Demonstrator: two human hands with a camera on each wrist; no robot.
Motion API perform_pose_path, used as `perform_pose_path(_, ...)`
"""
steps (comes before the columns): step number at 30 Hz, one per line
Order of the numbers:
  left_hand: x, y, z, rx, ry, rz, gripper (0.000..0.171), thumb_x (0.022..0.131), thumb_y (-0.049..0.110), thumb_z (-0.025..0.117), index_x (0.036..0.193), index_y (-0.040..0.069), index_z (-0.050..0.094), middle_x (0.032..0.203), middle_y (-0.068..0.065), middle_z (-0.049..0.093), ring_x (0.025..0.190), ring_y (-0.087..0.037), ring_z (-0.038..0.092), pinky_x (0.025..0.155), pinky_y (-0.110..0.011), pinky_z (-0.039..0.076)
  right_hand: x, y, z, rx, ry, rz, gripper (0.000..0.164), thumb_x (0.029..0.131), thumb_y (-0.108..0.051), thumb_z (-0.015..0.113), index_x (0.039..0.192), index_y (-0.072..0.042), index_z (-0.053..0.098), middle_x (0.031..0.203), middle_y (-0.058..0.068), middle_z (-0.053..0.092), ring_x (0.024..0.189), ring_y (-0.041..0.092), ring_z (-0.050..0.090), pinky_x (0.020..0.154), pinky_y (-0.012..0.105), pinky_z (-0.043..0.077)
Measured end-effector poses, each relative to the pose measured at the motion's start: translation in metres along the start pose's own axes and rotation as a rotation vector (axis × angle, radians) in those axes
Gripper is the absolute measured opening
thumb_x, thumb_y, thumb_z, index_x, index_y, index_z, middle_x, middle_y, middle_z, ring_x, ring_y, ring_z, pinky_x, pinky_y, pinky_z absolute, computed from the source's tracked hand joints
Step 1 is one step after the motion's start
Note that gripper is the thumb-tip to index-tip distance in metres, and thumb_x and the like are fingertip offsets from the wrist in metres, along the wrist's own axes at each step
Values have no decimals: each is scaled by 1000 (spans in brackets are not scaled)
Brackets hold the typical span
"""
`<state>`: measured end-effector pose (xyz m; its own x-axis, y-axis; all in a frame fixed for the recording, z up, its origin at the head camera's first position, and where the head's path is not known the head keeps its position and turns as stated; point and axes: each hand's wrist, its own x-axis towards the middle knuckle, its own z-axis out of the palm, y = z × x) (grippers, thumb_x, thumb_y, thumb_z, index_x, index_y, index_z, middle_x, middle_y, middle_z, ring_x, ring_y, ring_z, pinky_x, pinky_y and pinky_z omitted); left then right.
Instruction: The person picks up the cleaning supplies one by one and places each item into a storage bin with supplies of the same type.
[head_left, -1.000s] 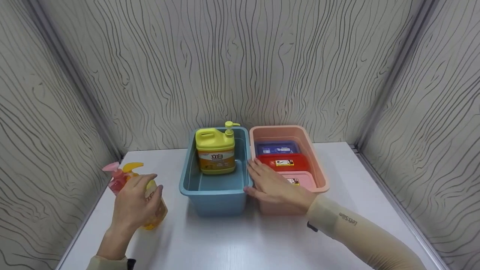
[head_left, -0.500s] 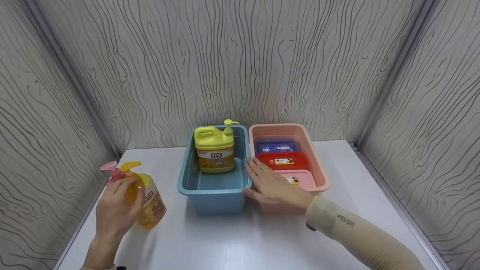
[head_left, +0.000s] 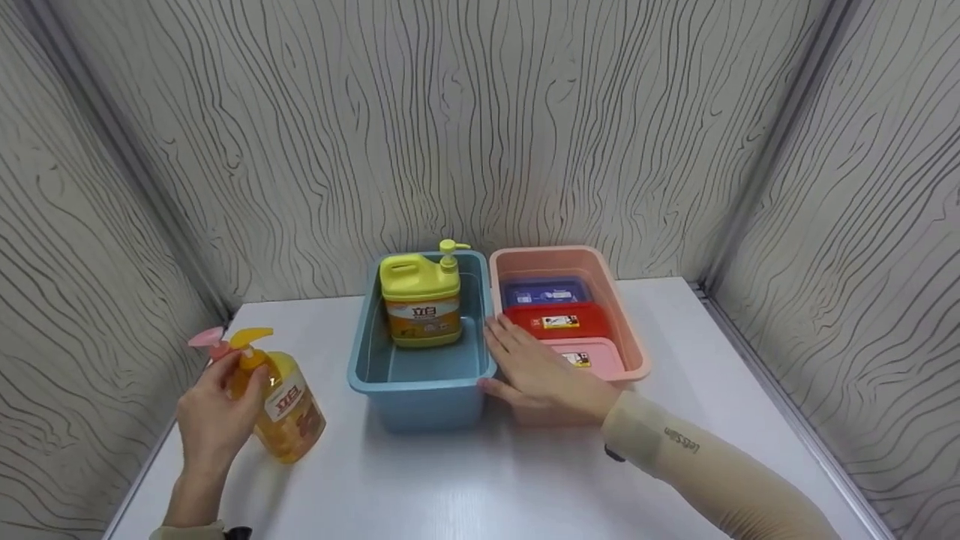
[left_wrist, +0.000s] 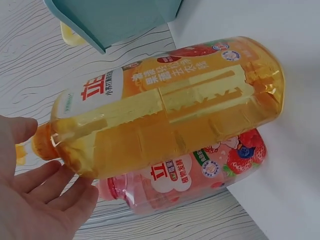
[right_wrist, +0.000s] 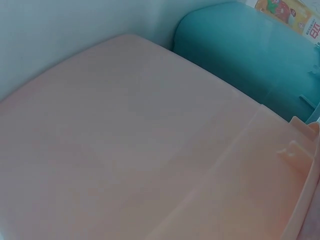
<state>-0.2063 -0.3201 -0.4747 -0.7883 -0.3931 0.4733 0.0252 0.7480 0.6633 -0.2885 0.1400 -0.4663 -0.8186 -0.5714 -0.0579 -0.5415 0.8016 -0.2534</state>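
Note:
At the left of the table, my left hand point(head_left: 217, 416) has thumb and fingers around the neck of an orange pump bottle point(head_left: 294, 409). In the left wrist view, the thumb lies against the orange bottle's collar point(left_wrist: 44, 142), with the other fingers below its shoulder. Behind it stands a pink pump bottle point(left_wrist: 185, 182), mostly hidden in the head view. My right hand point(head_left: 544, 371) rests with straight fingers where the rims of a blue tub point(head_left: 431, 409) and a pink tub point(head_left: 626, 315) meet. The right wrist view shows mainly the pink tub's outer wall point(right_wrist: 125, 125).
A yellow detergent jug point(head_left: 422, 292) with a pump stands inside the blue tub. Blue point(head_left: 544, 292), red point(head_left: 517, 319) and pink point(head_left: 604, 364) lidded boxes sit in a row in the pink tub. Wood-patterned walls point(head_left: 420, 135) enclose the white table point(head_left: 420, 487).
My left hand has drawn back leftward from in front of the orange bottle and brought thumb and fingers to its neck. My right hand stays on the rims.

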Motion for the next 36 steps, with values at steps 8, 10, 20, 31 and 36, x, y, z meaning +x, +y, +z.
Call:
perform_pose_path(8,8,-6,12,-57,-79,-93,57,109,32,76,148,-7,64,140,-33,71,126,-53,74,105,-54,60,5,0,-3,-45,-6,-6,104,102,-91,35,181,-34,-3,193,-8,-3,181,30,1,145,58,18)
perform_pose_path(10,8,-8,13,-74,-78,-114,58,109,35,75,148,-6,64,141,-32,70,127,-52,73,103,-32,64,6,-1,-5,-54,-7,-15,105,103,-90,35,182,-32,-2,193,-6,-2,181,30,1,145,58,18)
perform_pose_path(20,9,-16,12,-142,5,-115,54,100,28,89,135,-9,75,138,-37,74,127,-57,74,77,13,34,5,-5,-1,-43,-26,-11,105,102,-92,31,181,-33,-5,192,-10,-7,181,28,-2,146,58,17)
perform_pose_path(31,12,-10,11,-110,-80,-195,58,106,35,81,145,-7,70,147,-33,71,135,-53,71,86,-4,49,2,-2,1,-37,-11,4,105,100,-94,30,180,-36,-7,191,-13,-7,181,28,-1,146,57,18)
perform_pose_path(36,14,-10,10,-93,-97,-190,59,106,36,80,146,-7,69,146,-33,72,135,-53,71,89,-14,53,2,-3,1,-24,-11,12,105,100,-94,30,180,-37,-6,191,-15,-7,181,28,0,145,58,18)
